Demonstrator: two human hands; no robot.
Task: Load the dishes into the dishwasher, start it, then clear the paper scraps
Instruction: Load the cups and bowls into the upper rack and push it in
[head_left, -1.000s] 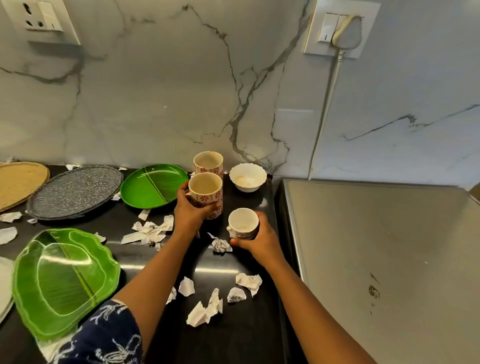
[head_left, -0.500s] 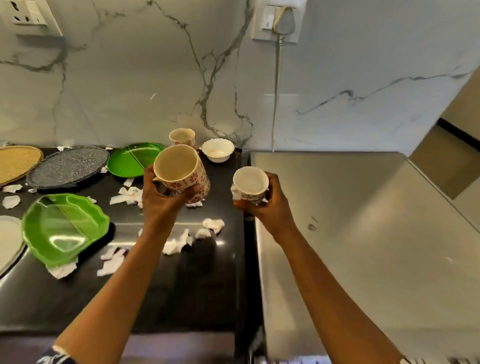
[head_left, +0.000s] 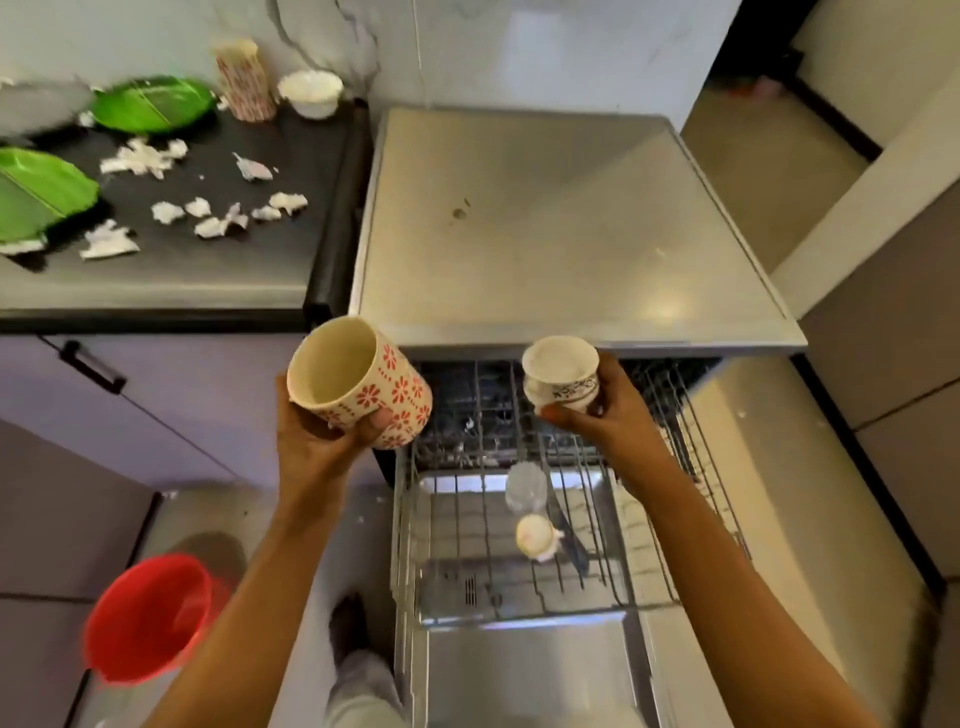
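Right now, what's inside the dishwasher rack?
In the rack: a clear glass and a small white cup. Its rear is dark, partly covered by the floral mug in the left hand and the teacup in the right hand.

Red bucket (head_left: 148, 618) on the floor (head_left: 36, 660); black handle (head_left: 93, 366) on purple cabinet (head_left: 218, 395).

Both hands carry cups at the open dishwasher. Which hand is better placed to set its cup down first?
Likely the right. The right hand holds the small white cup directly over the pulled-out rack, while the left hand with the floral mug sits off the rack's left edge.
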